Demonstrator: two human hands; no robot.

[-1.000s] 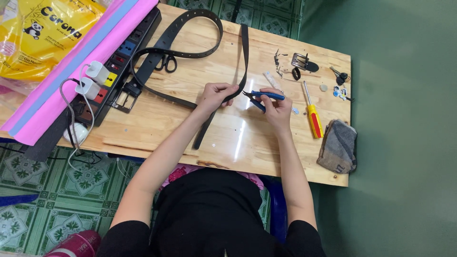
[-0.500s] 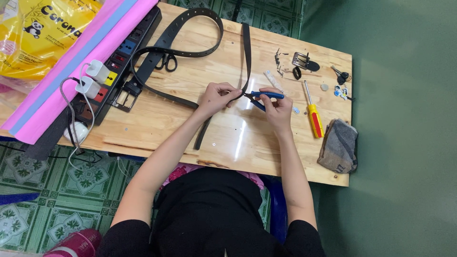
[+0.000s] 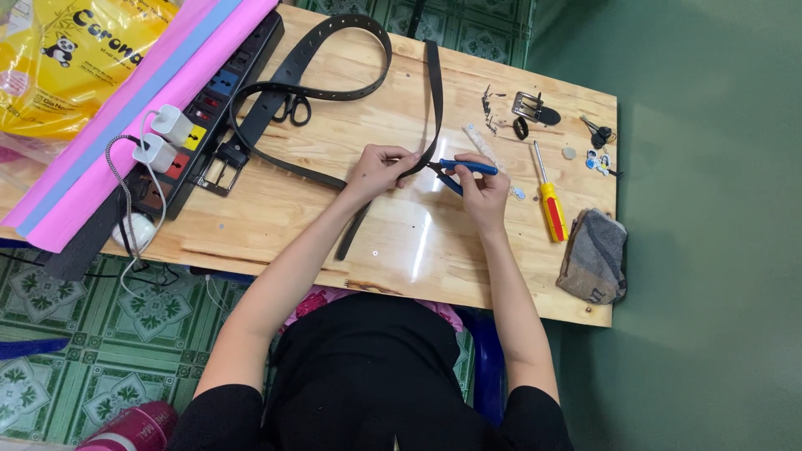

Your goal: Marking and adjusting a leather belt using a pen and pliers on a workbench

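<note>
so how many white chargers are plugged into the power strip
2. One white charger sits by the yellow switch, the other just below it by the red switch on the black power strip. None seem hidden.

On the table (image 3: pixel 276 225), the power strip (image 3: pixel 209 108) lies left of the belt (image 3: pixel 334 92), the screwdriver (image 3: pixel 550 200) right.

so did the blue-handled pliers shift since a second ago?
Yes, slightly. The blue-handled pliers in the right hand moved left, away from the yellow screwdriver, toward the black belt pinched by the left hand.
</note>
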